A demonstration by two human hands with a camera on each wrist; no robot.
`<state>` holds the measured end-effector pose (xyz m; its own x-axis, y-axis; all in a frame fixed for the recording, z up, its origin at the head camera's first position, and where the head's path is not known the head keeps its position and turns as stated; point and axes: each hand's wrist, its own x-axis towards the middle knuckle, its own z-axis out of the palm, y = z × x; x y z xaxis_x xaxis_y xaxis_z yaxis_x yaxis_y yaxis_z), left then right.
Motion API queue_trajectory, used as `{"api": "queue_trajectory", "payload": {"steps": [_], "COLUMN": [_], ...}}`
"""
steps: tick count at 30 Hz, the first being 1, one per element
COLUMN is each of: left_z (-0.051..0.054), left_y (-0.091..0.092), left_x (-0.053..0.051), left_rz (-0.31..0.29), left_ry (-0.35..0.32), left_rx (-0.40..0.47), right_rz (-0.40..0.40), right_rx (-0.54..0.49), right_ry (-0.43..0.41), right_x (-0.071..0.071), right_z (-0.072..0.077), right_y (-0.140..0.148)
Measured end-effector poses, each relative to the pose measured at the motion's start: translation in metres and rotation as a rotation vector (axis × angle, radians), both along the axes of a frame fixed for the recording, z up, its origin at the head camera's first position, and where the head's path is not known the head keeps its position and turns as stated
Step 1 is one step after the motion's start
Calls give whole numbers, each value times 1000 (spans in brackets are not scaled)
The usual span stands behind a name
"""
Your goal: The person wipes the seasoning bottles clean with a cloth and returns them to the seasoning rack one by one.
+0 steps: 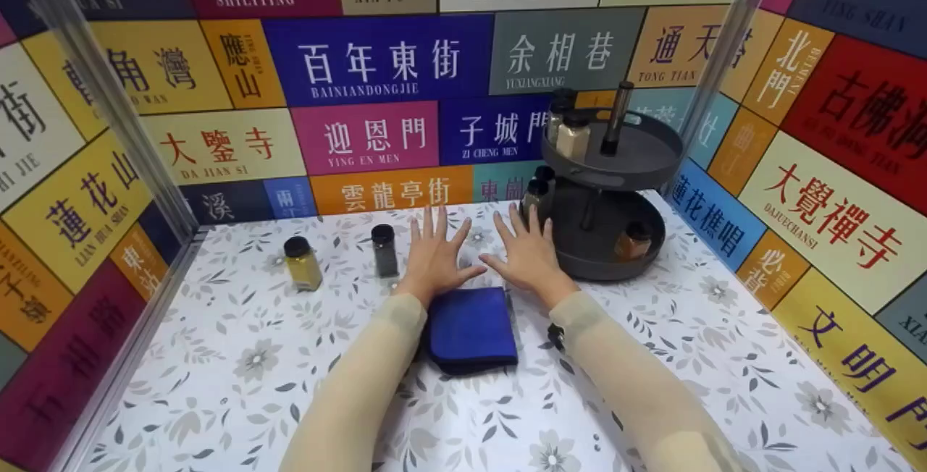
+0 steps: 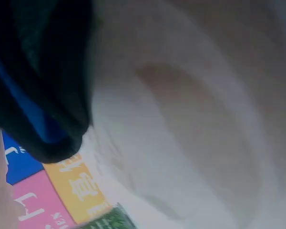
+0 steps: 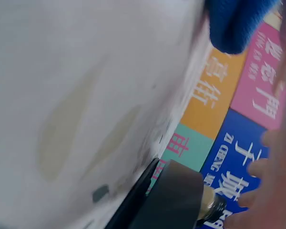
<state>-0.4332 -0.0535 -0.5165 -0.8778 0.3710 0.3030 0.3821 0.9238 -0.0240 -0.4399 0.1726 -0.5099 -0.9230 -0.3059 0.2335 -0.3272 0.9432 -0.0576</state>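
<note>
My left hand (image 1: 437,258) and right hand (image 1: 530,258) are side by side with fingers spread, both holding nothing. Just in front of my wrists lies a folded blue cloth (image 1: 472,331) with dark edges. Its folded layers (image 2: 50,131) loom close in the left wrist view. A blue corner of cloth (image 3: 233,24) also shows in the right wrist view, where part of my right hand (image 3: 271,186) runs along the right side. Whether the palms touch the table cannot be told.
Beyond my left hand stand a dark grey jar (image 1: 384,251) and a yellow jar (image 1: 303,266), both black-capped. Right of my right hand is a dark two-tier round tray stand (image 1: 612,269). It bears several jars, among them a cream one (image 1: 573,140) above and an orange-brown one (image 1: 634,242) below.
</note>
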Motion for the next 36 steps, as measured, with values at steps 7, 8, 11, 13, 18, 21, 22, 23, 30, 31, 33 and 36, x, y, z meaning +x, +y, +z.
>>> {"api": "queue_trajectory", "payload": {"steps": [7, 8, 11, 13, 18, 21, 22, 23, 30, 31, 33, 36], "left_z": [26, 30, 40, 44, 47, 44, 42, 41, 25, 22, 17, 9], "left_y": [4, 2, -8, -15, -40, -57, -62, -67, -93, -96, -102, -110], "left_x": [5, 6, 15, 21, 34, 33, 32, 31, 21, 21, 18, 14], "left_rz": [-46, -46, -32, -29, 3, 58, 79, 98, 228, 247, 283, 317], "left_ry": [83, 101, 132, 137, 166, 191, 197, 204, 230, 218, 173, 63], "left_rx": [12, 27, 74, 121, 239, 334, 368, 412, 830, 894, 985, 1026], "right_rz": [-29, -29, -32, -26, 8, 33, 42, 50, 66, 64, 60, 71], "right_rx": [-136, -162, -205, -236, -320, -356, -359, -360, -377, -382, -400, -450], "right_ry": [48, 46, 26, -17, -129, -166, -177, -186, -302, -327, -374, -446], "right_x": [12, 14, 21, 26, 41, 45, 45, 45, 44, 44, 43, 42], "right_z": [26, 29, 31, 29, 18, 10, 7, 4, -7, -8, -10, -11], "right_y": [9, 8, 0, -6, -14, -13, -12, -11, -2, -1, 0, 1]}}
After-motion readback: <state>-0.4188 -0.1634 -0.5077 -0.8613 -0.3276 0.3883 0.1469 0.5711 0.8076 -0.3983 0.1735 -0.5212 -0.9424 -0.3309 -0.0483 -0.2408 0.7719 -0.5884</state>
